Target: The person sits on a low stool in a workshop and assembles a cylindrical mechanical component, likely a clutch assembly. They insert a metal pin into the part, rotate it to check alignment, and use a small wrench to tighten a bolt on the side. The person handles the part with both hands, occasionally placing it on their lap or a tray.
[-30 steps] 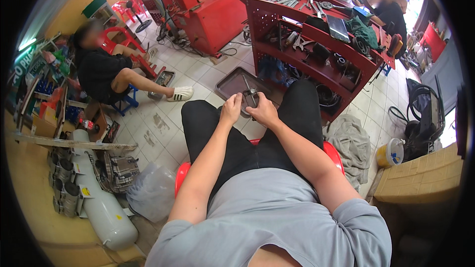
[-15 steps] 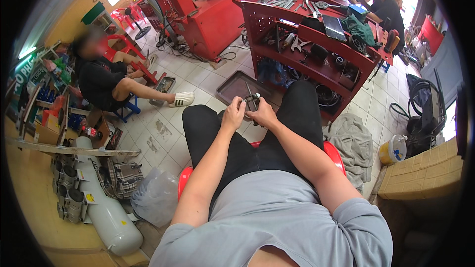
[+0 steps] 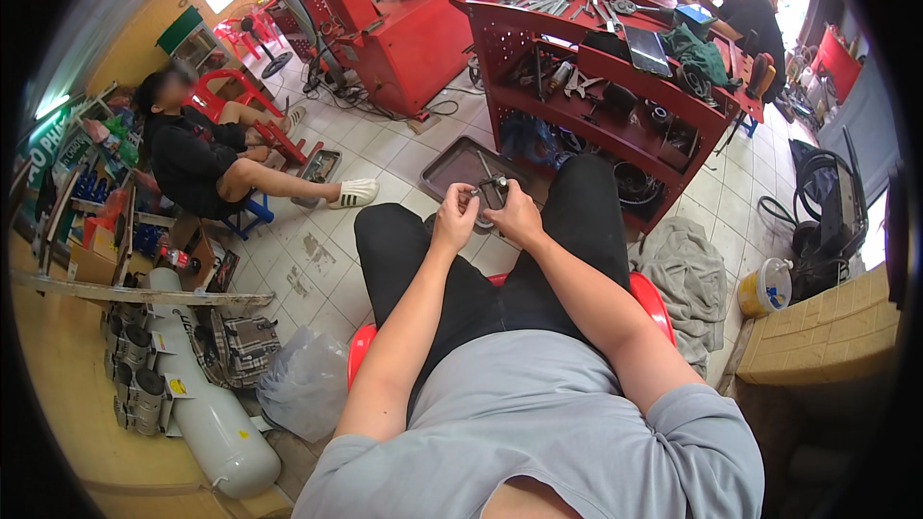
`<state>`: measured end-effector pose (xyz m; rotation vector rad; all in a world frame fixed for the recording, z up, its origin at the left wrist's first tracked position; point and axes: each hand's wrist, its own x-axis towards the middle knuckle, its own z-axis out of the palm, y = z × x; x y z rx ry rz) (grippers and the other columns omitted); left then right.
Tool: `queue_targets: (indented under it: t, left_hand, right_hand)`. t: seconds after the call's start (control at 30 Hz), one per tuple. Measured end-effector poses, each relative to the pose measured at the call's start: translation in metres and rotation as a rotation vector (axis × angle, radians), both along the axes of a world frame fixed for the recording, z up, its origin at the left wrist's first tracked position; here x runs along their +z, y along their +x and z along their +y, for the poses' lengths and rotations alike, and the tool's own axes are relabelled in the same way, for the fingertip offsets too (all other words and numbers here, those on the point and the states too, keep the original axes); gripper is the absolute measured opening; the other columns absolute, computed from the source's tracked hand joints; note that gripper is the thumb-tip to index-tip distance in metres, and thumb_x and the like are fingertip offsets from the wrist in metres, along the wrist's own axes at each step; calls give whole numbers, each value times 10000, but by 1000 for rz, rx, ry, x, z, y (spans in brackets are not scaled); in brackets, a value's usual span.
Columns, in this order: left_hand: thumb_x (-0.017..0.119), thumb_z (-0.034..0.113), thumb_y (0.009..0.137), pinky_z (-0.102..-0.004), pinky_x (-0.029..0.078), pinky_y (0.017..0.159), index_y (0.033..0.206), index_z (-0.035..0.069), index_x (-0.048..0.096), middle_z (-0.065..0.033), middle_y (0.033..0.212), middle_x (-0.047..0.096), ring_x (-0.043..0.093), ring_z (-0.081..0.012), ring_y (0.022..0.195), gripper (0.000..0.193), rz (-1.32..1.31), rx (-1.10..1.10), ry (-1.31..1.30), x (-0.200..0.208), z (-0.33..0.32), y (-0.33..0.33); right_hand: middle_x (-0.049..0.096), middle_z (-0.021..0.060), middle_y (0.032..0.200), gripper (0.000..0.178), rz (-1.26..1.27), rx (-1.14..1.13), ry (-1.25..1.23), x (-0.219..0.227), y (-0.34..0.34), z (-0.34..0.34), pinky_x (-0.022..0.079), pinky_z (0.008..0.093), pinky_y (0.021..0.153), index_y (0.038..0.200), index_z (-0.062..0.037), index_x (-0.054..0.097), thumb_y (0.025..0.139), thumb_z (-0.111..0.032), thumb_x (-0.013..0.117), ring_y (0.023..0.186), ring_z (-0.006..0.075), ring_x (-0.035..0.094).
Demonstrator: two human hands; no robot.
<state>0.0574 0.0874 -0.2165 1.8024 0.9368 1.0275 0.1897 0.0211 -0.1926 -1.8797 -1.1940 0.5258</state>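
Between my knees, my right hand grips a small dark metal mechanical part with a thin rod sticking up from it and a shiny fitting on its right side. Its exact kind is too small to tell. Close against the part's left side is my left hand, thumb and fingers pinched together; what they hold is hidden. Beyond both hands a shallow brown metal tray lies on the tiled floor, partly covered by the part and my right hand.
A red tool cart with wrenches on top stands just ahead on the right. At the left a person sits on a low blue stool, one leg stretched toward me. A grey cloth and white bucket lie right of my red seat.
My left fingers have shifted slightly down and away from the metal part, showing more of it. The part is tilted a little differently in my right hand. The seated person's head has turned.
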Motion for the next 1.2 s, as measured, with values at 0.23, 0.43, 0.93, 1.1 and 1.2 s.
queue_targets:
  t: [0.23,0.43,0.93,1.1,1.2]
  left_hand:
    - [577,283,898,-292,440,557,908,26,569,-37,626,559,542,-139,569,257,18,26,-127,-10,10,-6]
    - [598,213,886,-256,427,530,959,30,553,-15,637,561,527,-97,567,203,167,-7,-7,-8,11,-10]
    - [581,337,891,-314,448,556,938,46,576,-60,616,573,568,-162,567,295,163,45,-198,-12,12,-10]
    - [542,371,915,-296,448,549,935,39,574,-55,636,579,563,-146,567,334,156,32,14,-13,9,-8]
    - [547,338,926,-249,447,528,952,27,558,-30,664,579,542,-96,556,313,244,-3,-63,-14,15,-12]
  right_hand:
    - [653,249,929,630,-16,29,-49,3,-1,0,513,439,761,1130,23,493,650,-296,747,898,383,643]
    - [655,244,935,604,-17,27,-45,6,-4,-1,513,443,761,1112,19,500,664,-306,741,896,387,642]
    - [652,239,907,603,-97,44,-108,1,-3,-2,496,443,780,1107,13,499,628,-265,739,897,382,642]
    - [652,240,898,574,-78,16,-85,1,-2,-2,498,444,774,1077,11,507,627,-262,735,885,385,641]
    - [651,239,895,568,-87,18,-99,-3,0,0,499,442,767,1066,9,508,625,-265,739,877,386,641]
